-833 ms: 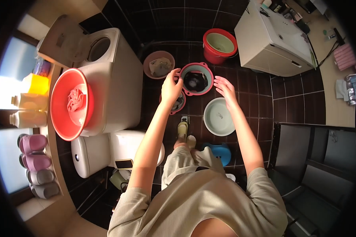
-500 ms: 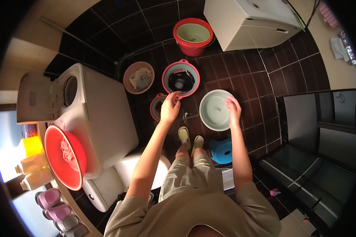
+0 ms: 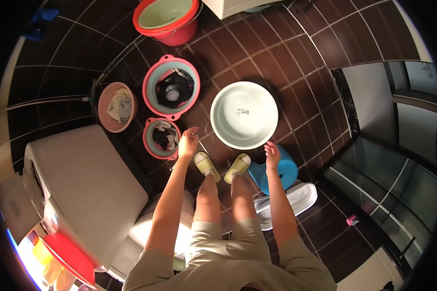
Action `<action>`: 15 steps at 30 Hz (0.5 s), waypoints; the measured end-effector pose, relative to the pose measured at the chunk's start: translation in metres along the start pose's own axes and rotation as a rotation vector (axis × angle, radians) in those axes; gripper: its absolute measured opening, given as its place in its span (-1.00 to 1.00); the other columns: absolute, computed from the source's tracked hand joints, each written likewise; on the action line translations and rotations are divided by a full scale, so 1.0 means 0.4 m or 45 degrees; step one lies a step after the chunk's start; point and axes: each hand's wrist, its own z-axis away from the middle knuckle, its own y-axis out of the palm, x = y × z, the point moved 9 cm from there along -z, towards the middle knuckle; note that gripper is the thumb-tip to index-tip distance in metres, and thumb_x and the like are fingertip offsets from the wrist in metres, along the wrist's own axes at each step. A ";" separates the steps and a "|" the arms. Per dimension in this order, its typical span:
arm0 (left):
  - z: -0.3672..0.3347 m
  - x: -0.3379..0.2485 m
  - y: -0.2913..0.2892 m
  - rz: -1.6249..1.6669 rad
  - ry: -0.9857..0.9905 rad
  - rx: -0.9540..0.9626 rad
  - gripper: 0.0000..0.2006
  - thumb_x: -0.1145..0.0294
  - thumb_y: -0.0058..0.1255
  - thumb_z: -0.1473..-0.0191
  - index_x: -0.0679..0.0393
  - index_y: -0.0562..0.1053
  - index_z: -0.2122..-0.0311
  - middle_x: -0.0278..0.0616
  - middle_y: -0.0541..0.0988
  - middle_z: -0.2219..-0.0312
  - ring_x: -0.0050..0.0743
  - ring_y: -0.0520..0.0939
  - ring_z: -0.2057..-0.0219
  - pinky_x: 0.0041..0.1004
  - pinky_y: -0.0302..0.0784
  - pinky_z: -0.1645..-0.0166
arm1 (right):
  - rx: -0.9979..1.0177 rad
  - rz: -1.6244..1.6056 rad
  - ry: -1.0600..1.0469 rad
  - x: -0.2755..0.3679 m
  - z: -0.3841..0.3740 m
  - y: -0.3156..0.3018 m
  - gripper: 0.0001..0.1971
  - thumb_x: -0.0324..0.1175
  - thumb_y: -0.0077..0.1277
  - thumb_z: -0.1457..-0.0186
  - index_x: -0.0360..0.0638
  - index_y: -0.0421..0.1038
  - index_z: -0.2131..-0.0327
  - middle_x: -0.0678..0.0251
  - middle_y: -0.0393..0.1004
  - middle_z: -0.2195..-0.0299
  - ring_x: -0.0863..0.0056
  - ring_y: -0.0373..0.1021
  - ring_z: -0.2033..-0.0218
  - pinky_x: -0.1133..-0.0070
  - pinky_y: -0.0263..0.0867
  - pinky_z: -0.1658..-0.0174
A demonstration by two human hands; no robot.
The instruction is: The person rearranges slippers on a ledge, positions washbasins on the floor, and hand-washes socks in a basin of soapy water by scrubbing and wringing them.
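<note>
A pale green-white washbasin (image 3: 243, 114) lies upright on the dark tiled floor in front of my feet, with nothing in it but a printed mark. Just below its right rim is my right hand (image 3: 272, 156), fingers loosely apart and holding nothing. My left hand (image 3: 187, 142) hovers left of the basin, partly curled with fingers spread and nothing visible in it. Beside it stands a small pink-rimmed tub (image 3: 161, 138) with dark and white cloth inside. A larger pink-rimmed tub (image 3: 171, 87) behind it holds dark laundry.
A pink basin (image 3: 117, 106) of light cloth stands far left. Further back is a red bucket (image 3: 166, 34) with a green basin inside. A blue stool (image 3: 275, 170) and white oblong tub (image 3: 301, 198) stand right of my legs. At left is a washing machine (image 3: 92, 184) beside a red basin (image 3: 70, 257).
My right hand has come off the basin and sits nearer me, below its rim. The whole view has shifted, bringing the floor and tubs closer. My left hand stays empty.
</note>
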 end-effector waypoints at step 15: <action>-0.125 0.467 0.424 -0.281 -0.359 0.418 -0.47 0.20 0.02 0.18 0.20 0.24 0.07 0.00 0.48 0.30 -0.17 0.52 0.26 -0.34 0.39 0.18 | 0.075 0.715 0.460 -0.521 -0.232 -0.155 -0.42 -0.16 -0.10 0.02 -0.23 0.01 -0.03 0.11 0.43 0.36 0.32 0.37 0.32 0.51 0.25 0.22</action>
